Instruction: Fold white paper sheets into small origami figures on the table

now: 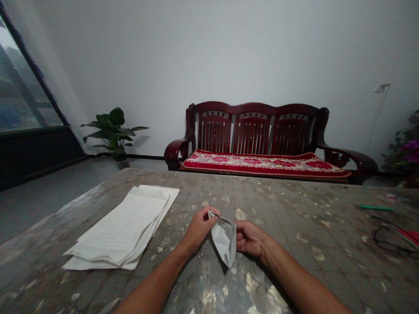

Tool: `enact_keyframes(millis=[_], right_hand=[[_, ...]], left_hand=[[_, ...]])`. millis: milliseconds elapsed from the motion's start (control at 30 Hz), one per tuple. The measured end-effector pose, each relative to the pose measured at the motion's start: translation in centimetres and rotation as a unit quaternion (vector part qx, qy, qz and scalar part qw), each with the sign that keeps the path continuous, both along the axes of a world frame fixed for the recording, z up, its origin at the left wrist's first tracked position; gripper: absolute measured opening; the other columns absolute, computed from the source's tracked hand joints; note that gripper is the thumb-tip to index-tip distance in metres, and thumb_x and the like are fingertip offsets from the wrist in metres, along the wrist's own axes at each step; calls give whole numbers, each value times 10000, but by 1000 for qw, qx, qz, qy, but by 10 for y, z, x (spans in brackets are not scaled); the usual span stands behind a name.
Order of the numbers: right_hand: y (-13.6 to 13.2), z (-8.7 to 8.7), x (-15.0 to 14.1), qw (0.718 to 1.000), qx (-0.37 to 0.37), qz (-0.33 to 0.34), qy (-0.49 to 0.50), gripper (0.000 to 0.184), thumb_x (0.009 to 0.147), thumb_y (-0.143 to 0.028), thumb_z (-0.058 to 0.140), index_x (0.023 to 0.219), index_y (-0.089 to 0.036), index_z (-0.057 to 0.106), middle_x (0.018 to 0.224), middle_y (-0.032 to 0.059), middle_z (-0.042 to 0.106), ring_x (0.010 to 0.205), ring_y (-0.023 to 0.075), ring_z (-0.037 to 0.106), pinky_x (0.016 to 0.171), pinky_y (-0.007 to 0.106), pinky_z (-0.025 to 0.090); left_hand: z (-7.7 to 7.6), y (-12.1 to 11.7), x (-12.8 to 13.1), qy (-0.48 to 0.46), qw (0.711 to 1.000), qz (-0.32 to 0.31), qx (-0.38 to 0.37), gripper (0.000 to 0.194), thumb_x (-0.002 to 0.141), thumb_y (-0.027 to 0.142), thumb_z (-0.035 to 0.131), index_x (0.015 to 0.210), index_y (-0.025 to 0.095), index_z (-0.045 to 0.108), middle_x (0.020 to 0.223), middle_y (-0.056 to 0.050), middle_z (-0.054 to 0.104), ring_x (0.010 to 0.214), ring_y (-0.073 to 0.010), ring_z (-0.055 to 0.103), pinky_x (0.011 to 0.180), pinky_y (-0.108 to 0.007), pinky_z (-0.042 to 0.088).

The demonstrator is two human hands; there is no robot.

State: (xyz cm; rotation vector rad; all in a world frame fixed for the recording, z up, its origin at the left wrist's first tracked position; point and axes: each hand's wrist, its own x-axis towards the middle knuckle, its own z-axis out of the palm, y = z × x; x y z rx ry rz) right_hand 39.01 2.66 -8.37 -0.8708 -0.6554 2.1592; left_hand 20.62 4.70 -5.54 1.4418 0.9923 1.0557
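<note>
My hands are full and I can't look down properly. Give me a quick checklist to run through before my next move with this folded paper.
Left hand pinching the folded white paper at its upper corner: ok.
Right hand on the paper's right corner: ok.
Paper free of tears: cannot tell, too small to see.
Lower tip of the paper clear of the tabletop: cannot tell.
Stack of lined paper apart from both hands: ok.
Stack's sheets squared up: not ok, their edges fan out.

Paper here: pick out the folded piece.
The folded white paper held between the left hand and right hand; the lined sheets lie in a loose stack on the table to its left.
</note>
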Motion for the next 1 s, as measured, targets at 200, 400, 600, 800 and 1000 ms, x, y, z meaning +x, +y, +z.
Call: enact_keyframes(millis=[200, 400, 600, 800, 1000], right_hand=[[1, 2, 15, 979, 35, -149, -135, 331, 658, -177, 674, 980, -181, 598, 655, -47, 566, 423, 36, 403, 366, 134, 239], [-18, 11, 17, 650, 501, -298, -488, 478, 623, -87, 517, 1066, -222, 634, 1119, 61, 624, 987, 209, 568, 832, 339, 457], [-30, 23, 3, 396, 670, -102, -619, 439, 791, -159, 575, 1216, -261, 620, 1230, 69, 598, 1175, 269, 418, 1067, 448, 249], [-25, 20, -7, 368, 657, -78, -654, 129, 885, -311, 593, 943, -287, 706, 996, 32, 633, 1062, 241, 428, 1108, 447, 188], [-27, 20, -8, 387, 638, -88, -660, 93, 854, -283, 631, 859, -274, 723, 949, 33, 620, 1001, 233, 426, 1077, 436, 211]], left_hand=[[-21, 13, -7, 92, 985, 143, -28, 123, 699, 267, 595, 783, 180, 613, 574, 46, 546, 530, -126, 495, 527, -206, 339], [-24, 19, -14, 154, 973, 163, -51, 65, 736, 173, 539, 790, 197, 567, 504, 60, 527, 470, -127, 503, 520, -205, 338], [-20, 14, -9, 167, 974, 149, -35, 41, 744, 159, 543, 751, 195, 562, 521, 54, 547, 498, -129, 532, 544, -208, 367], [-25, 8, -6, 145, 979, 145, -21, 27, 732, 182, 567, 747, 195, 585, 505, 60, 543, 495, -131, 530, 538, -209, 368], [-22, 2, -6, 124, 983, 135, -32, 31, 750, 225, 537, 752, 205, 561, 461, 71, 523, 417, -131, 512, 492, -214, 366]])
